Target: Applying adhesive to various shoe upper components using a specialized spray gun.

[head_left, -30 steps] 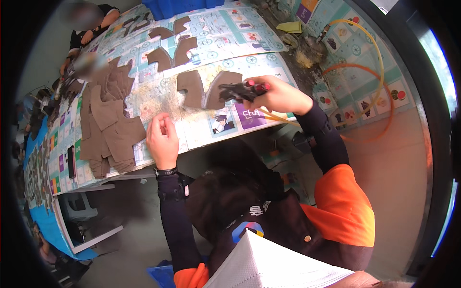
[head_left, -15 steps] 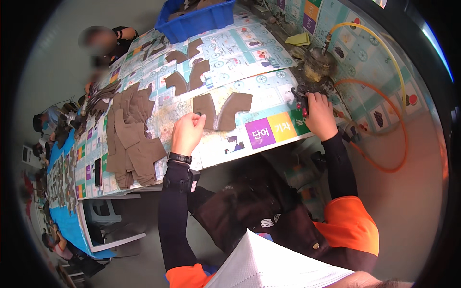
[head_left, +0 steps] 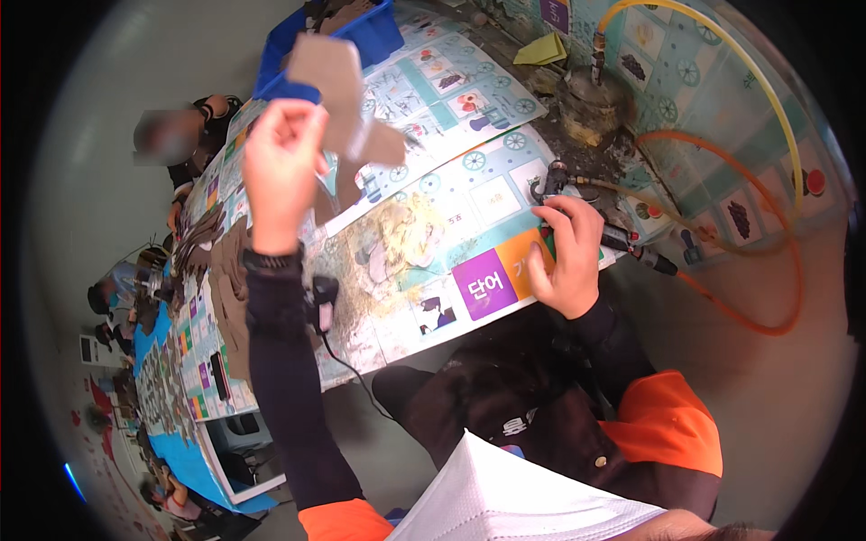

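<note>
My left hand [head_left: 284,171] is raised over the far left of the table, fingers pinched on a flat brown V-shaped cut piece [head_left: 332,86]. The piece hangs tilted and slightly blurred, partly in front of a blue bin [head_left: 374,41]. Beneath it another brown piece [head_left: 343,185] is partly hidden. Near the table's right front edge is my right hand [head_left: 573,261], its fingers curved and apart with nothing between them. Just beyond those fingertips lies a small dark spray gun [head_left: 557,180] with hoses attached.
Brown pieces [head_left: 233,279] are piled left of my left forearm. A stained patch [head_left: 388,239] marks the patterned tabletop. At the back right stands a grimy round pot [head_left: 591,104], with a yellow hose [head_left: 722,45] and an orange hose [head_left: 798,270] looping nearby. Other people sit farther left.
My left hand has lifted the V-shaped piece off the near tabletop and carried it away and left. My right hand has come off the spray gun, nearer to me. The view has shifted.
</note>
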Demonstrator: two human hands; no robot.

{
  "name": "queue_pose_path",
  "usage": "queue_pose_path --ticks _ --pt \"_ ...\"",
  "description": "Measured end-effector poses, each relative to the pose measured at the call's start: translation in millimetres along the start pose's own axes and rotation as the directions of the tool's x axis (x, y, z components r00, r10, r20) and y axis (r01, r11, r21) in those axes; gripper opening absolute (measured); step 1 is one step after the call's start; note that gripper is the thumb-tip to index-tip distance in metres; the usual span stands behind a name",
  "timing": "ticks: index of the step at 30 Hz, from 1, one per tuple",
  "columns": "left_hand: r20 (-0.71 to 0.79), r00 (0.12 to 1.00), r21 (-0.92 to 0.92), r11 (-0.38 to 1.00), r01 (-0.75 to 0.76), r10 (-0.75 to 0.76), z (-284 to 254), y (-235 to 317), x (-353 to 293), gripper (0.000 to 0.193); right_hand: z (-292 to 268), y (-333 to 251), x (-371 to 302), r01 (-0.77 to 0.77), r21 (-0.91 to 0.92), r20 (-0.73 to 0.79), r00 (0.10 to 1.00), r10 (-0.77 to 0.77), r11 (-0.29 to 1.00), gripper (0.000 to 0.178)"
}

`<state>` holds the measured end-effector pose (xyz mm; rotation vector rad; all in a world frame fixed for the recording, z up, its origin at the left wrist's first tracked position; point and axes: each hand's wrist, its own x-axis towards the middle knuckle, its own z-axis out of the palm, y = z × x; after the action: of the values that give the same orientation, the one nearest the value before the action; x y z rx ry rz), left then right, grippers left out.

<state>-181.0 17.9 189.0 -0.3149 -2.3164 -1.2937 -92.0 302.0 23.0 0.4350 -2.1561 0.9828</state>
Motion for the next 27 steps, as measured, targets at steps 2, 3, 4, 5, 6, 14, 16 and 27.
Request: queue_pose_path --ticks 2,3,4,5,6,14,16,27 --pt "-0.059 0.997 -0.052 0.998 -0.047 0.044 -5 -8 46 0.013 0 0 2 -0.02 0.071 -0.054 0.998 0.024 0.997 0.035" --pt "-0.079 0.996 -0.082 0.995 -0.049 0.042 -3 -16 68 0.016 2 4 -1 -0.029 0.065 -0.054 0.998 0.032 0.997 0.035" --pt "-0.115 0.993 -0.141 0.989 -0.036 0.019 4 -29 90 0.017 1 9 -3 -0.04 0.077 -0.02 0.999 0.041 0.996 0.034" --pt "-0.155 0.988 -0.192 0.981 -0.024 -0.006 7 -42 110 0.018 1 11 -5 -0.049 0.099 0.014 0.999 0.048 0.994 0.033" --pt "-0.131 0.991 -0.236 0.971 -0.05 0.02 3 -65 130 0.019 2 8 -1 -0.03 0.098 0.001 1.0 0.03 0.995 0.028" --pt "-0.032 0.796 -0.234 0.778 0.583 -0.605 37 -274 153 0.014 8 6 -2 -0.01 0.124 0.013 1.0 0.008 0.992 0.024" --pt "-0.038 0.72 -0.072 0.721 0.689 -0.692 54 -282 147 0.016 6 9 -4 -0.014 0.105 0.019 1.0 0.012 0.994 0.024" --pt "-0.136 0.754 0.476 0.625 0.619 -0.643 27 -290 157 0.033 5 -2 -7 -0.091 0.137 -0.063 0.993 0.1 0.986 0.033"
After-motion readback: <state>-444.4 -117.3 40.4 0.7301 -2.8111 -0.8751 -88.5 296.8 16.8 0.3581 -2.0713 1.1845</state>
